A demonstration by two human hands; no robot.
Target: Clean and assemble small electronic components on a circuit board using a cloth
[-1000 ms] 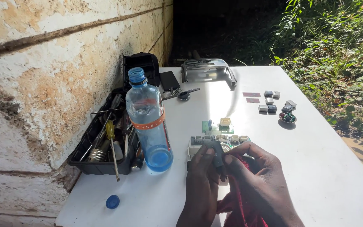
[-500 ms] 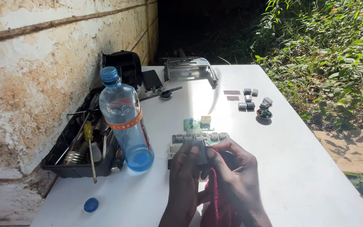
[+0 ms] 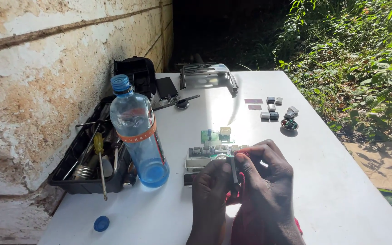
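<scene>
White table [image 3: 341,181], outdoors. Left hand [image 3: 212,190] and right hand [image 3: 262,181] pinch a thin dark tool [image 3: 235,171] — circuit board [image 3: 209,152] just beyond fingertips. Judgement: steady wrists, press lightly.

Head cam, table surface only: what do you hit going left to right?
Black tool tray → blue bottle cap → clear plastic bottle → circuit board, with both hands on it → small grey parts → small dark dish.
</scene>
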